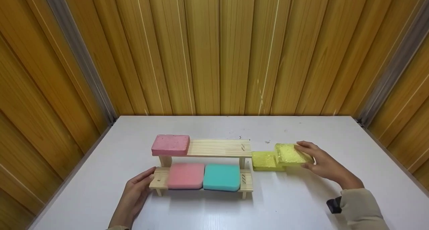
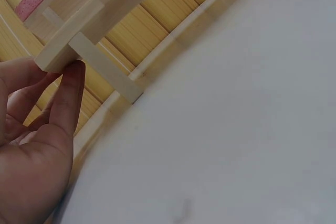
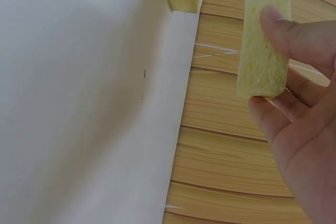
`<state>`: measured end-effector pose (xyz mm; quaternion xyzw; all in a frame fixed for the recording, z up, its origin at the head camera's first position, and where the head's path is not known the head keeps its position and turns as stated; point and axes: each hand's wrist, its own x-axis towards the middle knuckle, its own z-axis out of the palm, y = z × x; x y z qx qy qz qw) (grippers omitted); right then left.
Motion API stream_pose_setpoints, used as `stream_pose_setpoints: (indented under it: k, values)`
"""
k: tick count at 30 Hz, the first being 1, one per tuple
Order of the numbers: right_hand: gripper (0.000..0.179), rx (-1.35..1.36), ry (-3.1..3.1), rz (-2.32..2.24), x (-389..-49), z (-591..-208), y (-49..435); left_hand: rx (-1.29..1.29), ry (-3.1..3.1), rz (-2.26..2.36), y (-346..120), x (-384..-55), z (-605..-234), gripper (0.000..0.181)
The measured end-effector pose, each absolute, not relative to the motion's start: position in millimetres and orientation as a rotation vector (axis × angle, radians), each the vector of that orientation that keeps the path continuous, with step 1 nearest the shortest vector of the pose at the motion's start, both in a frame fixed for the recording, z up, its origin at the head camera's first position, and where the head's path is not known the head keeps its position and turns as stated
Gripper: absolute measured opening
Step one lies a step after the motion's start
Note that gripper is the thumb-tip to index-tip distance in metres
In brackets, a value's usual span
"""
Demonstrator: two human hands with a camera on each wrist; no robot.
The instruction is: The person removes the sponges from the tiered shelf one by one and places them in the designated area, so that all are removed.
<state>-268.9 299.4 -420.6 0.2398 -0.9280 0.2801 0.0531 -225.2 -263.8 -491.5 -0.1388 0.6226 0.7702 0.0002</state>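
Observation:
A two-step wooden rack (image 1: 219, 148) stands on the table. My left hand (image 1: 135, 189) pinches the left end of its lower board (image 2: 68, 40) between thumb and fingers. One rough pink sponge (image 1: 171, 144) sits at the left of the upper board. On the lower board, a smooth pink sponge (image 1: 186, 175) lies beside a turquoise sponge (image 1: 222, 177). My right hand (image 1: 323, 163) grips a yellow sponge (image 1: 290, 153) by its right edge, raised off the table, as the right wrist view confirms. Another yellow sponge (image 1: 266, 161) lies just right of the rack, partly covered by the held one.
The white table (image 1: 214, 213) ends at a wood-panelled wall (image 1: 207, 55) behind. More panelled walls rise on the left and right, with grey metal posts (image 1: 80, 55) in the corners. A black band (image 1: 334, 205) shows by the right sleeve.

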Motion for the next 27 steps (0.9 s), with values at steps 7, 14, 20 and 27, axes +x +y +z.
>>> stream_pose_setpoints:
  k: [7,14,20,27]
  values:
    - [0.059,0.723,-2.825,0.867,-269.0,-423.1,303.8,-0.426,1.947,2.423,-265.0,-224.3,-492.2,0.050]
    - [0.060,0.754,-2.796,0.850,-269.6,-427.3,309.3,-0.410,1.962,2.425,-264.1,-224.0,-491.4,0.049]
    - [0.059,0.760,-2.779,0.855,-270.2,-430.0,314.1,-0.413,1.959,2.439,-263.8,-224.9,-491.2,0.049]
    - [0.059,0.690,-2.854,0.907,-271.2,-428.1,318.5,-0.408,1.974,2.424,-263.5,-223.6,-489.1,0.047]
